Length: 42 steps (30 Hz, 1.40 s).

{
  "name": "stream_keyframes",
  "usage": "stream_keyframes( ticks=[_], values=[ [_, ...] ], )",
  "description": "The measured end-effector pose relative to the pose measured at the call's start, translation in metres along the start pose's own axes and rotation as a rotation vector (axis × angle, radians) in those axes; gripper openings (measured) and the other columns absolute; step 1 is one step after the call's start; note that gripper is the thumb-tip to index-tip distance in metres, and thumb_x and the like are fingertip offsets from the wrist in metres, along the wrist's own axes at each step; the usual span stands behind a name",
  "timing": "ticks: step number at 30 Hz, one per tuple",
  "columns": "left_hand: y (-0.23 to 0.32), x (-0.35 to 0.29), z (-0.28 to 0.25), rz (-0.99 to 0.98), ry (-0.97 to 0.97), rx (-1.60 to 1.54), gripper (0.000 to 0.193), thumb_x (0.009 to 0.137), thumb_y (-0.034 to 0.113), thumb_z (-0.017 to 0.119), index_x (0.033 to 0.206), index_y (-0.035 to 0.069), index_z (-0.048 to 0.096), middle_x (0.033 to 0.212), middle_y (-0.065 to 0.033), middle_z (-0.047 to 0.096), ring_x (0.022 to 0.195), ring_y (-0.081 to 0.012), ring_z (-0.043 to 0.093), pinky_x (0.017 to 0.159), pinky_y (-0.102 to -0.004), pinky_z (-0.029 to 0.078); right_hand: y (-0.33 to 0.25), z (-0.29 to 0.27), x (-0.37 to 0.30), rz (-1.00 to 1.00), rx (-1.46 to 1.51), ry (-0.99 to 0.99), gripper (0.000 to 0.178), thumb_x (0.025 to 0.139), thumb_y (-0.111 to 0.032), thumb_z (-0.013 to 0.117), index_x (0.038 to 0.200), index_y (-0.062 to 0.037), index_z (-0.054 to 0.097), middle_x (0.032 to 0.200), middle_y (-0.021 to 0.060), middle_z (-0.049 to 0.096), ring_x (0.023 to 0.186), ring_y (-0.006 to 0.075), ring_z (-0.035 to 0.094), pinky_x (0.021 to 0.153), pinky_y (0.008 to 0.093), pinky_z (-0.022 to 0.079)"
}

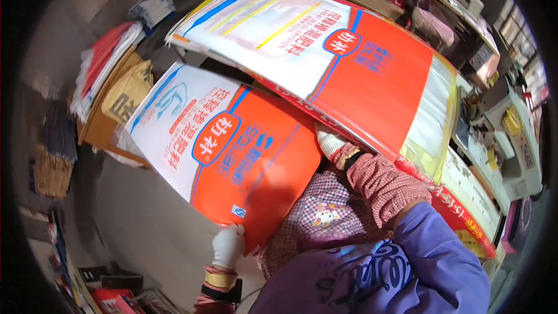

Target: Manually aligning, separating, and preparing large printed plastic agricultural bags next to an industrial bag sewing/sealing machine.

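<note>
A flat red and white woven sack (285, 145) with blue bands hangs tilted in front of me, beside the worktable. My left hand (228, 247), in a white glove, is closed on its lower edge, near a small blue and white mark. On the sack's other side my right hand (331, 142), also gloved in white, closes at the edge close to the table; some of its fingertips are hidden. Similar sacks lie in a flat pile (389, 87) on the table, right beside my right hand.
A sewing machine (511, 145) with yellow thread stands to the right. At the left, more folded sacks (110, 64) rest on a wooden stand (93, 128). Stacked bundles (55, 163) line the far left. Red and dark items (116, 291) lie at the lower left.
</note>
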<state>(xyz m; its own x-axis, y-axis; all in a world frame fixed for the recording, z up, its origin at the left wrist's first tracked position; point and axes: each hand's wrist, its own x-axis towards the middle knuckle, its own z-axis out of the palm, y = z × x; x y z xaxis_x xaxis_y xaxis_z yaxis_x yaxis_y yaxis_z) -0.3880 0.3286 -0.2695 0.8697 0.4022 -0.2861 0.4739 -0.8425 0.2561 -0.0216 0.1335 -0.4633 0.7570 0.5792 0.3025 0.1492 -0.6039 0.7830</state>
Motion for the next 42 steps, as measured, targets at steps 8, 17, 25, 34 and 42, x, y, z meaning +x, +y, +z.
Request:
stream_keyframes(
  ticks=[8,17,25,34,42],
  values=[
    [-0.056,0.027,0.033,0.022,-0.477,0.567,0.026,0.082,0.031,0.047,0.088,0.012,0.064,0.089,-0.0122,0.064,0.084,-0.0309,0.062,0.07,-0.0451,0.049,0.031,-0.087,-0.001,-0.609,-1.021,0.188,0.032,0.088,-0.04,0.035,0.09,-0.0155,0.055,0.088,0.0048,0.06,0.08,0.0273,0.057,0.075,0.0516,0.046],
    [0.202,0.099,-0.174,0.615,-0.736,0.567,0.023,0.079,0.031,0.058,0.085,0.009,0.062,0.078,-0.0123,0.063,0.071,-0.0257,0.062,0.061,-0.0371,0.047,0.125,-0.105,-0.019,-0.488,-1.069,0.029,0.025,0.087,-0.026,0.039,0.091,-0.01,0.057,0.08,0.0074,0.06,0.068,0.024,0.057,0.061,0.0418,0.049],
    [0.424,0.124,-0.12,1.456,-0.285,0.315,0.021,0.076,0.019,0.061,0.088,0.002,0.06,0.079,-0.0139,0.06,0.074,-0.0276,0.059,0.067,-0.0338,0.046,0.102,-0.114,-0.06,0.401,0.501,0.253,0.022,0.085,-0.021,0.041,0.09,-0.0081,0.059,0.077,0.0085,0.059,0.062,0.0232,0.057,0.055,0.0385,0.049],
    [0.44,0.161,-0.064,1.388,0.113,0.165,0.007,0.075,0.013,0.056,0.08,0.009,0.06,0.073,-0.0088,0.059,0.074,-0.0296,0.057,0.063,-0.04,0.045,0.309,-0.152,-0.136,-0.148,1.715,-0.322,0.022,0.07,-0.019,0.057,0.088,-0.0093,0.066,0.081,0.0134,0.064,0.075,0.0304,0.063,0.06,0.0434,0.049],
    [0.38,0.092,-0.104,1.671,0.258,0.558,0.013,0.068,0.011,0.058,0.08,0.013,0.06,0.064,-0.002,0.053,0.063,-0.02,0.056,0.055,-0.0334,0.042,0.36,-0.111,-0.137,1.423,2.849,-0.423,0.028,0.084,-0.027,0.058,0.095,-0.0015,0.059,0.085,0.0051,0.062,0.075,0.0145,0.059,0.063,0.0272,0.05]
  ],
)
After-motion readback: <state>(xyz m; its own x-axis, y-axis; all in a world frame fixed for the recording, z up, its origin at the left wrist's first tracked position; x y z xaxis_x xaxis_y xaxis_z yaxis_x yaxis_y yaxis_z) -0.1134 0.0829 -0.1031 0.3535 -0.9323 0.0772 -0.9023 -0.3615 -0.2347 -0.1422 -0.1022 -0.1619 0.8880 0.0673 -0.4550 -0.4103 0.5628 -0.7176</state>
